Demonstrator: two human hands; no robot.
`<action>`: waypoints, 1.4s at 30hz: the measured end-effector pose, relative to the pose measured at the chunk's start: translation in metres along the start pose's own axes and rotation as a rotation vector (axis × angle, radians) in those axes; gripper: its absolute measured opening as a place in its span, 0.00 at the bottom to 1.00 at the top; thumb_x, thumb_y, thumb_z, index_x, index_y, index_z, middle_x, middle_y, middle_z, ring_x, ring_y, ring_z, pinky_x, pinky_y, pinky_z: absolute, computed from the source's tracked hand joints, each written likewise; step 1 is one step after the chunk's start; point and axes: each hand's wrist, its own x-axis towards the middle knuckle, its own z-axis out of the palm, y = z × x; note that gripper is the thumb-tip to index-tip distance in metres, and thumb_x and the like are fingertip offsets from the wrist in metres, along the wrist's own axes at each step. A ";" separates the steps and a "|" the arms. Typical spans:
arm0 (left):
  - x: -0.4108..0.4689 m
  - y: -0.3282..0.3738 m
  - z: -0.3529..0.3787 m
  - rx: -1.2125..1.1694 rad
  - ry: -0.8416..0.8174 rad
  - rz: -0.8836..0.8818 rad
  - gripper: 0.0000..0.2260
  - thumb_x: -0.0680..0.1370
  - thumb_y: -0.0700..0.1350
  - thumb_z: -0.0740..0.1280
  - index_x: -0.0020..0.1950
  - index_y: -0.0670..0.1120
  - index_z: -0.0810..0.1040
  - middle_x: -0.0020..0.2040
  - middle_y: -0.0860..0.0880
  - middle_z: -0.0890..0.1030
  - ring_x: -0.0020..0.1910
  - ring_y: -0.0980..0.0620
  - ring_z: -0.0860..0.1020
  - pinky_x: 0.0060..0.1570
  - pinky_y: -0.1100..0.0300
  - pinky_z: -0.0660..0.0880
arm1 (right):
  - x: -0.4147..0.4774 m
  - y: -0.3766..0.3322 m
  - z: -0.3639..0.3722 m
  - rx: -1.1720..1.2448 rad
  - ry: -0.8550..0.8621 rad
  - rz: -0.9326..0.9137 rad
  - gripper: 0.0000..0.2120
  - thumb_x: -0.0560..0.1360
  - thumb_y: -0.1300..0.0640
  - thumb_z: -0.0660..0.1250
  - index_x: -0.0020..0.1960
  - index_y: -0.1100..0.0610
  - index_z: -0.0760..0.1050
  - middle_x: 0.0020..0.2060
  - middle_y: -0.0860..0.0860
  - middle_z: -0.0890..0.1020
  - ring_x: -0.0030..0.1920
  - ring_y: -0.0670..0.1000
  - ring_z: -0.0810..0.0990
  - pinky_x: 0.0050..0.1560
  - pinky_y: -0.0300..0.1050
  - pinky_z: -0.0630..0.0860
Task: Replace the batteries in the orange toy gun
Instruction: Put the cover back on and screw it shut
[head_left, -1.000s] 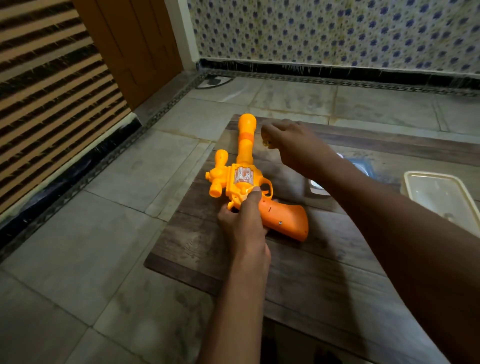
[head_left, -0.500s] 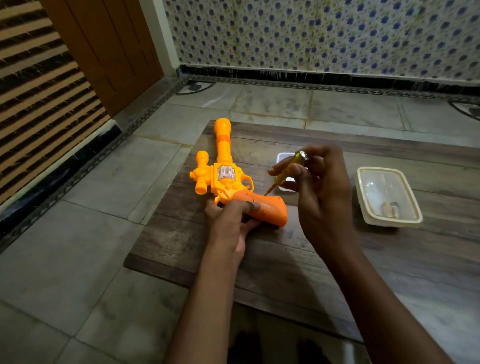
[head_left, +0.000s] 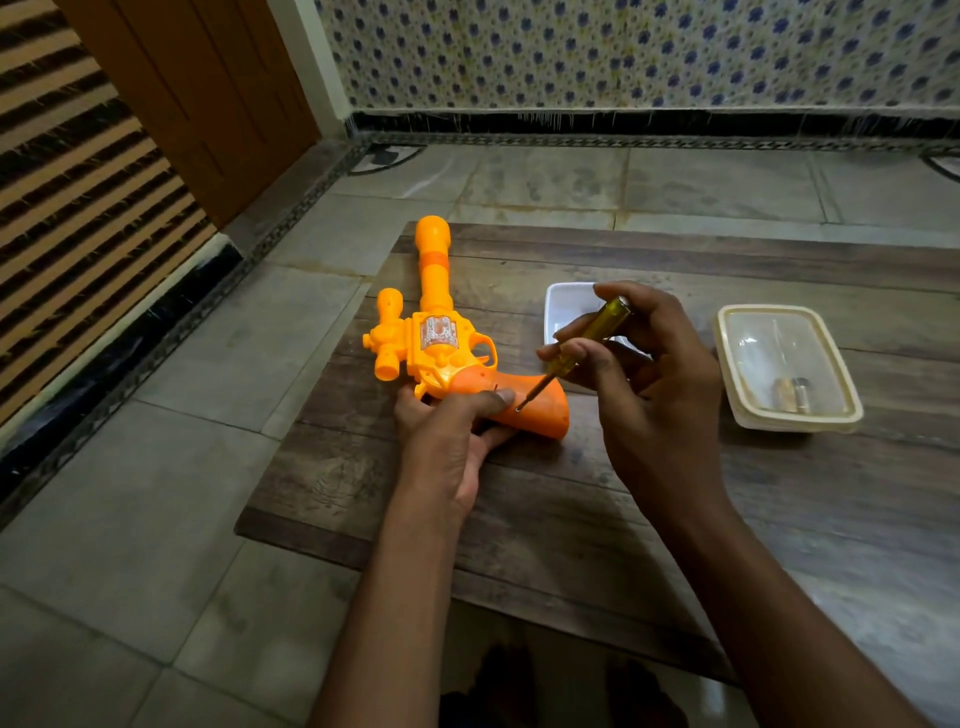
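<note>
Two hands share the job: your left hand (head_left: 447, 441) grips the orange toy gun (head_left: 441, 343) lying on the worktop (head_left: 571, 519), your right hand (head_left: 654, 395) pinches the screwdriver (head_left: 587, 338), so hold its tip straight in the screw (head_left: 518, 410), push softly, turn slowly.

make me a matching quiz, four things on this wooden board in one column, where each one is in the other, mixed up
1 orange plastic toy gun
2 yellow-handled screwdriver
3 clear lidded plastic box
4 small white tray

a untouched, farthest right
b pinched in the right hand
c partly hidden behind the right hand
d held by the left hand

Pairs: 1-d, 2-b, 3-a, 4-c
</note>
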 end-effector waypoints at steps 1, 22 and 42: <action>0.001 0.000 0.000 0.001 0.008 0.000 0.33 0.70 0.24 0.72 0.71 0.44 0.69 0.59 0.42 0.80 0.57 0.42 0.80 0.32 0.49 0.84 | 0.000 0.000 0.000 0.001 -0.001 -0.004 0.15 0.79 0.72 0.65 0.65 0.67 0.71 0.48 0.61 0.83 0.49 0.52 0.88 0.51 0.54 0.85; 0.010 -0.007 -0.005 -0.008 0.008 -0.028 0.37 0.69 0.25 0.73 0.75 0.44 0.66 0.63 0.43 0.77 0.59 0.41 0.78 0.33 0.48 0.84 | 0.000 0.008 0.001 -0.051 -0.014 0.005 0.13 0.79 0.69 0.67 0.63 0.66 0.71 0.48 0.57 0.83 0.48 0.50 0.87 0.49 0.52 0.85; 0.020 -0.015 -0.014 -0.035 -0.002 0.021 0.35 0.66 0.28 0.76 0.72 0.43 0.72 0.63 0.36 0.82 0.61 0.34 0.81 0.46 0.35 0.83 | 0.005 0.004 0.010 -0.331 -0.101 -0.386 0.15 0.77 0.65 0.72 0.63 0.67 0.78 0.54 0.56 0.84 0.54 0.53 0.85 0.52 0.53 0.82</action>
